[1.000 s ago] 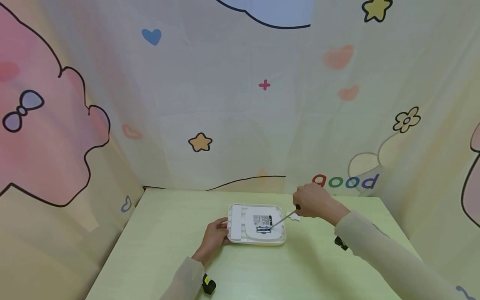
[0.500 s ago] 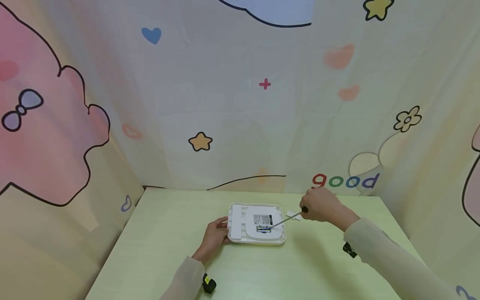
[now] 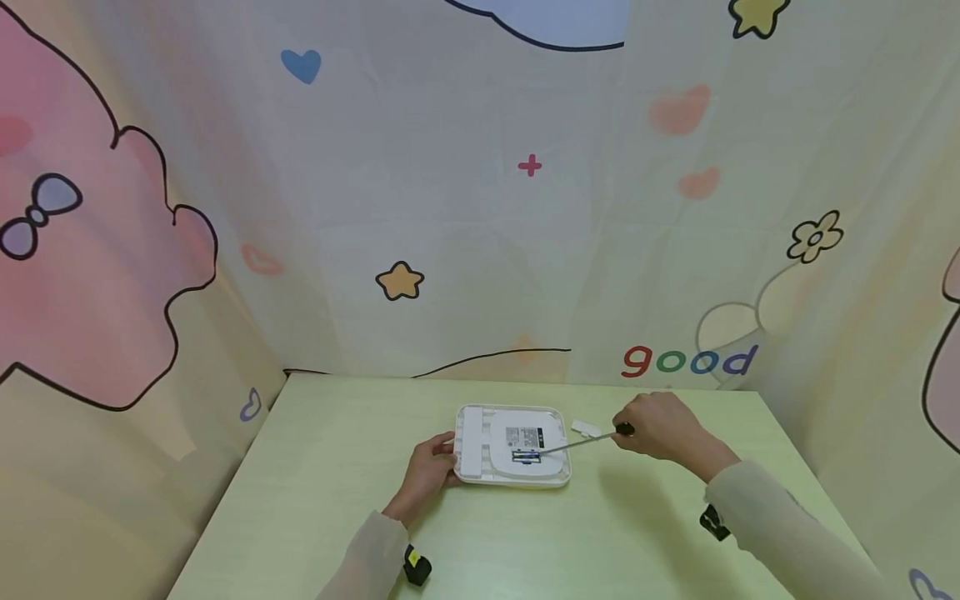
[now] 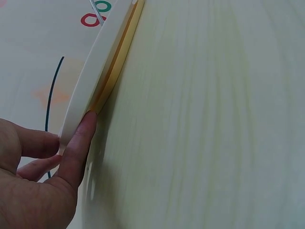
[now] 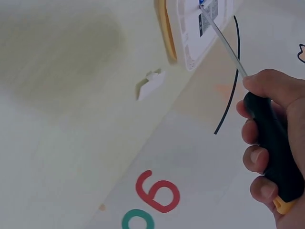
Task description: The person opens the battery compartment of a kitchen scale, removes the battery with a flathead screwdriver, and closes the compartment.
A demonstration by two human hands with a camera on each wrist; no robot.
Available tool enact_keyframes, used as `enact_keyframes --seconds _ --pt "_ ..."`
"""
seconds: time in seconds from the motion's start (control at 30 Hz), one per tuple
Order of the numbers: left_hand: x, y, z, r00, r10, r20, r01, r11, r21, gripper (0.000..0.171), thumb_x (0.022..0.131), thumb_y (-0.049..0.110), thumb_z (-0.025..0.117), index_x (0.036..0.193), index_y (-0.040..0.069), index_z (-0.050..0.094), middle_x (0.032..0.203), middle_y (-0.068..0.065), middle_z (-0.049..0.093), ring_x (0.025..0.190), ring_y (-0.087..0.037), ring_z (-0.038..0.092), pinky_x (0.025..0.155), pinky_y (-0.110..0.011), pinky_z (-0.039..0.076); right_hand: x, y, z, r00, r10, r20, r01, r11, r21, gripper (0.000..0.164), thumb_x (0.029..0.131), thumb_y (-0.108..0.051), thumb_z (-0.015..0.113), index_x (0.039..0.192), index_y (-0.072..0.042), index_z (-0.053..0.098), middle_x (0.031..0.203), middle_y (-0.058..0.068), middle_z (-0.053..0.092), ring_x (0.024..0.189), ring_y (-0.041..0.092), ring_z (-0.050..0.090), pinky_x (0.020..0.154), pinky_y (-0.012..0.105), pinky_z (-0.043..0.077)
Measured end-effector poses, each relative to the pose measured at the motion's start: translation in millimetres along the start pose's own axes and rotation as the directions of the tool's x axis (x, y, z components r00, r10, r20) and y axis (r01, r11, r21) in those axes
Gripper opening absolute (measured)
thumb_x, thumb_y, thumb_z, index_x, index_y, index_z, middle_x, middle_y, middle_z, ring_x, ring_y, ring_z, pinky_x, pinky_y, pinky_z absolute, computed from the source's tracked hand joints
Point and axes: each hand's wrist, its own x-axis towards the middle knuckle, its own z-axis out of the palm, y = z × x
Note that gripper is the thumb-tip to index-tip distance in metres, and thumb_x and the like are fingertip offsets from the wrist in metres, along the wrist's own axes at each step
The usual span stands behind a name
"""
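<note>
A flat white device (image 3: 471, 442) with rounded corners lies with its labelled side up on the table. In its uncovered battery compartment (image 3: 527, 457) something blue and slim shows, like batteries. My left hand (image 3: 427, 472) grips the device's left edge, thumb on one side and fingers on the other. A yellow layer (image 4: 114, 71) shows along its lower side in the left wrist view. My right hand (image 3: 663, 427) holds a screwdriver (image 5: 274, 143) by its black handle, fingers wrapped round and thumb towards the shaft. The screwdriver's tip is at the compartment, its shaft slanting low over the device.
A small white battery cover (image 5: 151, 86) lies on the table (image 3: 345, 467), just beyond the device's right side. A printed curtain (image 3: 480, 250) hangs behind the table and at both sides.
My right hand has moved right and lower, so the screwdriver now lies flatter, its tip still at the compartment. The left hand and the device stay in place.
</note>
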Motion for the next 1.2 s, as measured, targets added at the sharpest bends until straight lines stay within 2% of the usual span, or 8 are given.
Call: enact_keyframes --seconds 0.3,0.57,0.87,1.07,1.2 --pt "-0.5 1.4 1.3 1.000 -0.012 -0.023 0.012 1.000 0.017 0.052 0.091 -0.007 0.049 0.142 -0.001 0.048 0.122 -0.023 0.054 0.085 -0.019 0.061 0.065 -0.031 0.059 -12 6 18 0.998 0.055 -0.022 -0.053 0.997 0.060 0.013 0.082 -0.034 0.076 0.077 -0.022 0.073 0.061 -0.016 0.057 0.054 0.003 0.041 0.050 0.019 0.035" --pt "-0.6 0.8 1.2 1.000 -0.015 -0.016 0.015 1.000 0.020 0.052 0.091 -0.006 0.049 0.143 0.000 0.048 0.122 -0.023 0.055 0.086 -0.018 0.061 0.066 -0.031 0.059 -23 8 30 0.996 0.067 -0.055 -0.061 0.993 0.104 0.013 0.083 -0.032 0.076 0.074 -0.024 0.070 0.061 -0.017 0.058 0.054 0.000 0.041 0.049 0.019 0.035" --pt "-1.8 3.1 0.5 1.000 -0.007 -0.009 0.007 1.000 0.010 0.052 0.093 -0.005 0.050 0.144 0.000 0.046 0.125 -0.024 0.054 0.088 -0.020 0.062 0.069 -0.034 0.060 -30 11 43 0.989 0.127 -0.078 -0.113 0.979 0.168 0.015 0.083 -0.033 0.075 0.072 -0.027 0.067 0.058 -0.020 0.050 0.054 -0.001 0.038 0.048 0.019 0.030" --pt "-1.1 1.8 0.9 1.000 -0.017 -0.015 0.017 1.000 0.006 0.051 0.093 -0.005 0.050 0.143 0.000 0.047 0.124 -0.024 0.054 0.087 -0.019 0.062 0.068 -0.034 0.060 -36 11 50 0.987 0.147 -0.070 -0.130 0.969 0.211 0.024 0.085 -0.033 0.073 0.066 -0.030 0.058 0.055 -0.019 0.043 0.051 -0.001 0.034 0.047 0.019 0.024" --pt "-1.0 1.5 1.1 1.000 -0.020 -0.014 0.020 1.000 0.003 0.051 0.092 -0.005 0.050 0.143 0.000 0.047 0.123 -0.023 0.054 0.087 -0.019 0.062 0.068 -0.033 0.060 -39 11 55 0.982 0.180 -0.063 -0.161 0.960 0.229 0.012 0.086 -0.033 0.073 0.077 -0.024 0.072 0.062 -0.016 0.057 0.054 0.000 0.040 0.048 0.019 0.031"
